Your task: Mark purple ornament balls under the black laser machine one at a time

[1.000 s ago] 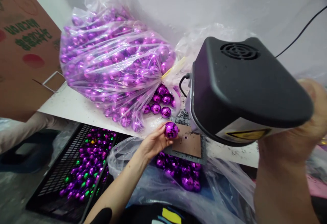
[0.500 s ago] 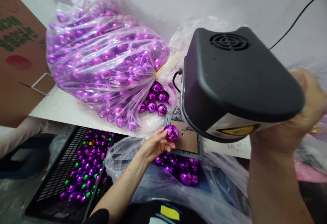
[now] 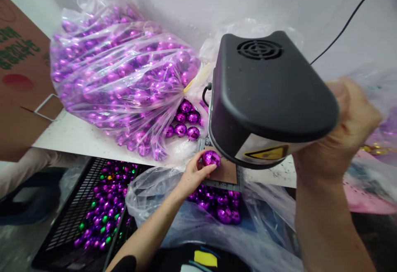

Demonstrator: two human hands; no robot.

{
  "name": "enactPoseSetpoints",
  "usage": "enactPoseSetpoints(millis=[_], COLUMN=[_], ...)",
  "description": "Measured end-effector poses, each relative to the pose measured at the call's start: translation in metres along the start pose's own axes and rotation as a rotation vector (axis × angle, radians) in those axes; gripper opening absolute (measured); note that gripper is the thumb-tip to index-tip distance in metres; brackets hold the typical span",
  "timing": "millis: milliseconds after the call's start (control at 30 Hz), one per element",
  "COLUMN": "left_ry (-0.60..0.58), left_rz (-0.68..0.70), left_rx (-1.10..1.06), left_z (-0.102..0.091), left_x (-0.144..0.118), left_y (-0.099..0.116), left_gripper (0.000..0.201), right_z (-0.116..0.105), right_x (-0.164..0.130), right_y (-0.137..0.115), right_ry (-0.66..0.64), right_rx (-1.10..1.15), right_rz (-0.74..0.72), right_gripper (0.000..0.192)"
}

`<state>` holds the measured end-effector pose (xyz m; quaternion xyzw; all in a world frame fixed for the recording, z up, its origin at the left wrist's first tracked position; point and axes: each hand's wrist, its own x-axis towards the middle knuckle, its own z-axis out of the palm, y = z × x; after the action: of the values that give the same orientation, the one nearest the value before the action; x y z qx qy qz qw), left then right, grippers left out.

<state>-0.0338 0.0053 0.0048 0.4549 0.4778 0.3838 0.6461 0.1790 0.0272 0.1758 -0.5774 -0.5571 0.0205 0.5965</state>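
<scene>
From the head view, the left hand [image 3: 192, 176] reaches up from the lower middle and pinches a small faceted purple mirror ball [image 3: 211, 158] between thumb and fingertips, which are closed onto it. The ball sits at the far end of the hand, past the fingertips, up and to the right of the palm. It is held just over the near left corner of a flat brown plate in a grey metal frame [image 3: 228, 173], at the table's front edge, and directly under the front lip of a bulky black plastic machine head with a round vent grille [image 3: 266, 94]. Whether the ball touches the plate cannot be told.

The right hand [image 3: 347, 129] is raised at the right, its fingers curled in a fist at the rounded right end of the machine head; what it grips is hidden behind the housing.

On the white speckled table [image 3: 80, 133], a large clear plastic bag stuffed with purple balls [image 3: 124, 77] lies left of the machine, with a few loose purple balls [image 3: 184, 123] spilling at its mouth. Below the table edge, an open clear bag with more purple balls [image 3: 217, 210] lies under the left hand, and a black slatted crate of purple and green balls [image 3: 99, 205] stands to its left. A brown cardboard box [image 3: 18, 85] fills the left edge.
</scene>
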Motion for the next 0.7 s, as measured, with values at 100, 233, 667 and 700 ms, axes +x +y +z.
enactPoseSetpoints(millis=[100, 233, 667, 700], left_ry=[0.056, 0.046, -0.074, -0.073], left_rz=[0.176, 0.331, 0.425, 0.42], left_rx=[0.201, 0.484, 0.595, 0.576], left_z=[0.004, 0.01, 0.022, 0.022], left_x=[0.005, 0.005, 0.009, 0.009], left_y=[-0.008, -0.01, -0.016, -0.014], left_gripper=[0.043, 0.034, 0.033, 0.034], right_z=[0.001, 0.0, 0.001, 0.0], right_x=[0.0, 0.0, 0.005, 0.005], right_y=[0.001, 0.0, 0.003, 0.003], right_ry=[0.002, 0.019, 0.063, 0.049], right_rx=[-0.008, -0.029, 0.06, 0.076], right_rz=[-0.016, -0.033, -0.06, -0.056], right_gripper=[0.048, 0.048, 0.061, 0.059])
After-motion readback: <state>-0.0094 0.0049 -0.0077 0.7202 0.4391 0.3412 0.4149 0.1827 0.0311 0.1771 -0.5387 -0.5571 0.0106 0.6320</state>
